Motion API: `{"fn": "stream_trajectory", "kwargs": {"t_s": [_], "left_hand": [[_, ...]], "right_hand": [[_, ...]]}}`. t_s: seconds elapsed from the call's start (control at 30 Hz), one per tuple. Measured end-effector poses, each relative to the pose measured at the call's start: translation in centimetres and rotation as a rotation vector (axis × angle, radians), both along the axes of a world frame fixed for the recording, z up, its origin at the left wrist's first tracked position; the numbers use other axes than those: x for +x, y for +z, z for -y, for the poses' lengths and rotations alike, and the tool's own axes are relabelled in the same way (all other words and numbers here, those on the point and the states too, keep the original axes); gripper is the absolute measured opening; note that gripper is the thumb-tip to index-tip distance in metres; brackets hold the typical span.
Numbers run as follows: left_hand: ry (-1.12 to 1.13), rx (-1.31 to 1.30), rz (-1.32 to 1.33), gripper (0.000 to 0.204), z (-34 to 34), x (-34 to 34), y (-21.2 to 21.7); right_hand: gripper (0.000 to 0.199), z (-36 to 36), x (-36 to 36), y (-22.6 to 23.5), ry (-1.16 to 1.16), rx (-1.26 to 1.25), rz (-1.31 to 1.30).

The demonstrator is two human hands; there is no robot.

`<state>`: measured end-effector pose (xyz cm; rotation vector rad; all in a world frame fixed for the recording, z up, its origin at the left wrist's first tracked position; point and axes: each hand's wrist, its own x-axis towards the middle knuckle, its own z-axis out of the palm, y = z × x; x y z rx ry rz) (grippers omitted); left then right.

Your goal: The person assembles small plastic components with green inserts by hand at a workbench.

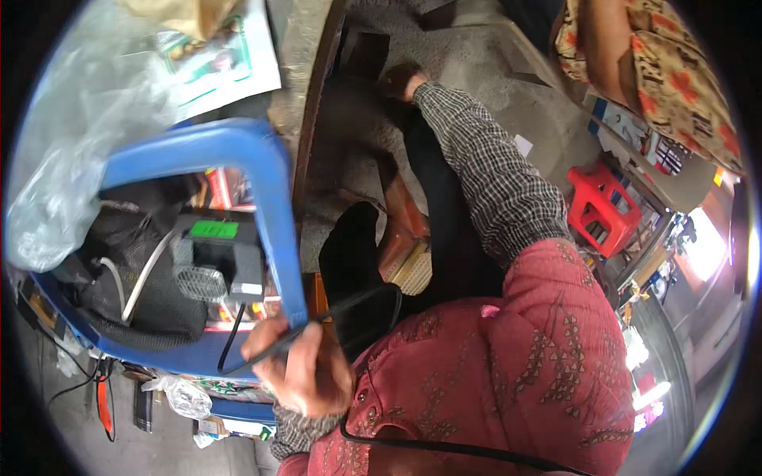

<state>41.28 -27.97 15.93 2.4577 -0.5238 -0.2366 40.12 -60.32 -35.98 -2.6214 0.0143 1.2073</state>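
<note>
One hand, the left hand (305, 373), is closed tight on a black cord (357, 300) by the blue crate (274, 182) | right hand (403, 82) reaches far down to the floor (476, 55), its grip hidden | cord runs up from the crate, so it stays off the floor

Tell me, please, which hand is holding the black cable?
The left hand, beside the blue crate, grips the black cable; the right hand reaches far away.
</note>
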Motion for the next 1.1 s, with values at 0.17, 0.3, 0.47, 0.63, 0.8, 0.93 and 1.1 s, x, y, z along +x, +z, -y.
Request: {"fn": "stream_trajectory", "kwargs": {"t_s": [0.17,0.3,0.47,0.63,0.8,0.93,1.1], "left_hand": [[0.205,-0.018,0.144,0.03,-0.7,-2.9,-0.4],[-0.048,0.285,0.211,0.053,-2.0,-2.3,-2.7],[-0.071,0.329,0.27,0.051,-2.4,-2.0,-6.1],[-0.076,0.354,0.344,0.05,-4.7,-1.8,-3.3],[-0.183,0.411,0.226,0.049,-3.6,-1.6,-4.1],[-0.232,0.37,0.217,0.048,-4.3,-1.3,-3.1],[-0.276,0.387,0.22,0.047,-4.3,-1.7,-3.6]], "right_hand": [[0.046,1.2,-1.1,-4.7,0.128,-0.037,-0.139],[0.043,-7.5,-3.2,-11.2,-0.366,0.255,-0.263],[0.057,-4.6,-10.2,-29.5,-0.111,0.166,0.031],[0.042,-3.1,-10.0,-38.7,-0.296,0.22,0.298],[0.03,-11.6,-17.6,-35.4,-0.765,0.311,0.342],[0.022,-21.2,-24.8,-30.5,-0.681,-0.132,0.404],[0.025,-31.1,-28.5,-23.8,-0.597,0.272,0.23]]}}
